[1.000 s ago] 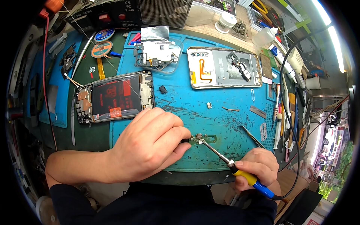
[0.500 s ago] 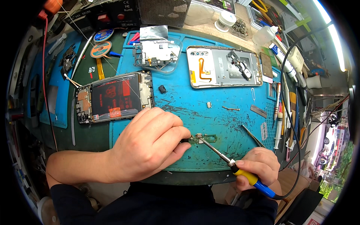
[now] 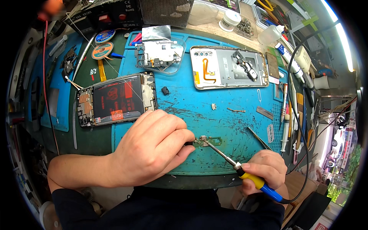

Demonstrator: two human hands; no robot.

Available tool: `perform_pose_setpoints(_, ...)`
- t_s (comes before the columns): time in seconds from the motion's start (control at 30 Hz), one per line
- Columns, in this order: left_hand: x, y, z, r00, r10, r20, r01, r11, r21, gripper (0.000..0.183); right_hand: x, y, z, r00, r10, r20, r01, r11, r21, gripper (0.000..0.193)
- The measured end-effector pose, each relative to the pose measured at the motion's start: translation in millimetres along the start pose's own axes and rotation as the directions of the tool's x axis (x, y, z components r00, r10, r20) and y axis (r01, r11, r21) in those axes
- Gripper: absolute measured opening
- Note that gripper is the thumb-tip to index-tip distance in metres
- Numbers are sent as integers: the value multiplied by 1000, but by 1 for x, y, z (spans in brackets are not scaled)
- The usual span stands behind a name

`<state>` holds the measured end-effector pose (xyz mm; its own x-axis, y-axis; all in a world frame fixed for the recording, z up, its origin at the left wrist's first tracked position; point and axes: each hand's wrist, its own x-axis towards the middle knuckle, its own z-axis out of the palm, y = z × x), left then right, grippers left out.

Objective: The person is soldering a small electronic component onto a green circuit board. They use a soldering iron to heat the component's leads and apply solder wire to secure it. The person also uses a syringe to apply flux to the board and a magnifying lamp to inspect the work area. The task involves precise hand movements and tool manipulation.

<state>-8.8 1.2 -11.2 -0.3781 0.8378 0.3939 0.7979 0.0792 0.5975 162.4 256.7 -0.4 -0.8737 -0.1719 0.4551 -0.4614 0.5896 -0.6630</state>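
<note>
A small green circuit board (image 3: pixel 215 142) lies on the blue work mat (image 3: pixel 180 103) in front of me. At its left end, my left hand (image 3: pixel 155 143) is closed in a pinch around a small dark piece. What that piece is stays mostly hidden by the fingers. My right hand (image 3: pixel 266 172) grips a soldering iron (image 3: pixel 251 180) by its yellow and blue handle. The iron's metal tip touches or nearly touches the board beside a small metal connector (image 3: pixel 202 138).
An opened phone (image 3: pixel 117 100) with a black battery lies left. A phone back housing (image 3: pixel 230 69) sits farther off, near a clear tray (image 3: pixel 178 63) of parts. Tweezers (image 3: pixel 258 138) rest near my right hand. The iron's black cable (image 3: pixel 305 161) loops at right. Solder spools (image 3: pixel 102 50) stand far left.
Hardly anything differs. Both hands, the board and the soldering iron keep nearly the same places; the whole view has shifted very slightly.
</note>
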Motion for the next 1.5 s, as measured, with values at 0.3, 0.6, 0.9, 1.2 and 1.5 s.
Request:
perform_pose_setpoints(0.3, 1, 0, 0, 1000, 4, -1, -4, 1000, 0, 35, 1, -1, -1, 1000, 10, 9, -10, 1000, -4, 29)
perform_pose_setpoints(0.6, 0, 0, 0, 1000, 9, 11, -9, 1000, 2, 35, 1, -2, -1, 1000, 12, 21, -13, 1000, 3, 30)
perform_pose_setpoints(0.9, -1, 0, 1, 1000, 12, 3, -12, 1000, 11, 35, 1, -2, -2, 999, 17, 27, -18, 1000, 17, 31)
perform_pose_setpoints(1.2, -1, 0, 0, 1000, 9, 8, -9, 1000, 8, 35, 1, -1, -1, 999, 7, 32, -7, 1000, 8, 30)
perform_pose_setpoints(1.5, 0, 0, 0, 1000, 15, 8, -15, 1000, 5, 35, 2, -2, -2, 1000, 12, 22, -13, 1000, 10, 30)
